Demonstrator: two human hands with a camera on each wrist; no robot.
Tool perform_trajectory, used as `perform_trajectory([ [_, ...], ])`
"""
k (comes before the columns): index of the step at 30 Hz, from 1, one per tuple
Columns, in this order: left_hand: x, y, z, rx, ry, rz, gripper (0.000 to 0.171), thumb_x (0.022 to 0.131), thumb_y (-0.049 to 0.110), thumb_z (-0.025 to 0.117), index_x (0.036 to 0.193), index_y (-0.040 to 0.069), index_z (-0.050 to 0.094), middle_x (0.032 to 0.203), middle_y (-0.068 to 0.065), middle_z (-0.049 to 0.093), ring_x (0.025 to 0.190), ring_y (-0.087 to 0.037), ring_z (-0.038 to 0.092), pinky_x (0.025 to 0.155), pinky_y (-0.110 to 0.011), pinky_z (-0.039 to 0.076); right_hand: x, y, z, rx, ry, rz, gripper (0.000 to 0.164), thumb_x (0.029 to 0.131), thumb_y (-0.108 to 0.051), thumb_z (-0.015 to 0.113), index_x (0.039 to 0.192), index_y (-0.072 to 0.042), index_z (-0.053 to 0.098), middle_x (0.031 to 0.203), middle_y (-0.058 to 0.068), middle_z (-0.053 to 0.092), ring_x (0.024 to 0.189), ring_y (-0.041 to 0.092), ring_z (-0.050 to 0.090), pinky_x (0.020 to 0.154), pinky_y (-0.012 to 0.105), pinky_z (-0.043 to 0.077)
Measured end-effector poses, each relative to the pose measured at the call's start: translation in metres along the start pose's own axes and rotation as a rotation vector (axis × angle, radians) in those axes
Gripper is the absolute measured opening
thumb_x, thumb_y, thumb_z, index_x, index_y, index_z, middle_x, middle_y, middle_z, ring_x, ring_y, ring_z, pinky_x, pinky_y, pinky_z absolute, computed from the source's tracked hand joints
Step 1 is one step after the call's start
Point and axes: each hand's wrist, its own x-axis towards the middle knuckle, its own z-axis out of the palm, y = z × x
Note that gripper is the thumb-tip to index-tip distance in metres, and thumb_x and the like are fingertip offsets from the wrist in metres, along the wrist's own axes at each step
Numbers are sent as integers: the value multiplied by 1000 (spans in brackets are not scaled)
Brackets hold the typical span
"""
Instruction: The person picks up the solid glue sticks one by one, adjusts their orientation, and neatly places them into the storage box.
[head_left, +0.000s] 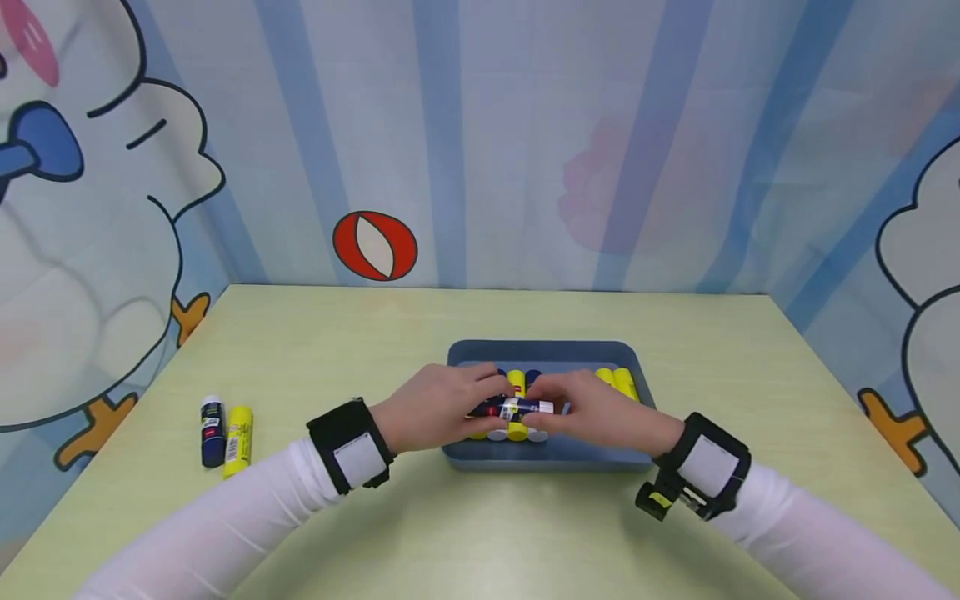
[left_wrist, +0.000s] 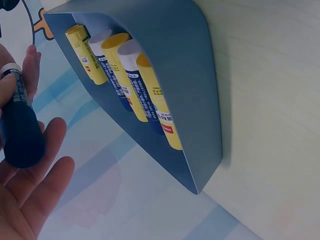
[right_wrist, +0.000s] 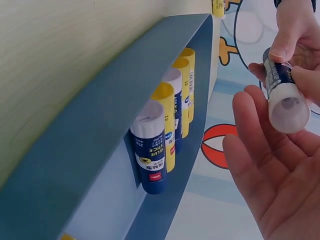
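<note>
Both hands hold one navy glue stick (head_left: 517,407) level over the blue-grey tray (head_left: 555,458). My left hand (head_left: 450,404) pinches its dark end, which faces the camera in the left wrist view. Around the white end are the thumb and fingers of my right hand (head_left: 588,407); that round end shows in the right wrist view. Beneath them, yellow and navy glue sticks lie side by side in the tray, including a navy one with a white end (right_wrist: 151,145) and a yellow one (left_wrist: 85,55). The hands partly hide the row in the head view.
On the table's left side lie a navy glue stick (head_left: 213,432) and a yellow glue stick (head_left: 238,440), close together. Two yellow sticks (head_left: 624,382) are in the tray's right part. A printed cloth wall (head_left: 495,150) stands behind the table (head_left: 337,533).
</note>
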Motion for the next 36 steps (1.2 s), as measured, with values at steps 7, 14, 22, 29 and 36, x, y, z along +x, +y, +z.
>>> perform_trajectory([
  [7, 2, 1, 3, -27, -28, -30, 38, 82, 44, 60, 108, 17, 56, 92, 2, 56, 66, -5, 51, 59, -12, 43, -3, 2, 1, 18, -16, -26, 20, 86, -34, 58, 95, -16, 57, 64, -6, 55, 56, 12, 52, 50, 25, 42],
  [14, -2, -4, 6, -14, -18, -114, 48, 79, 55, 57, 109, 18, 55, 91, 5, 56, 64, -3, 50, 56, -12, 42, -7, 6, 1, 25, -29, 3, 30, 87, -39, 55, 102, -13, 58, 69, -6, 58, 57, 18, 56, 51, 25, 43],
  [22, -21, -35, 8, 17, 97, -389, 44, 81, 50, 57, 108, 16, 55, 85, 4, 59, 54, -5, 47, 47, -17, 39, -21, 15, -16, -45, 85, 112, 37, 87, -38, 55, 109, -8, 58, 73, -6, 60, 56, 17, 58, 50, 29, 46],
  [29, -26, -53, 19, -135, 1, -807, 37, 84, 43, 57, 100, 10, 57, 69, -1, 55, 53, -15, 48, 46, -25, 39, -24, 23, -24, -360, 298, 333, 32, 84, -37, 61, 95, -7, 63, 70, -2, 57, 56, 13, 47, 48, 26, 39],
  [36, -22, -55, 35, -310, -190, -963, 36, 84, 47, 55, 82, 11, 58, 56, -2, 57, 47, -15, 55, 45, -27, 40, -25, 29, -21, -525, 304, 422, 32, 81, -35, 64, 85, -4, 62, 59, 0, 51, 50, 14, 45, 42, 25, 37],
])
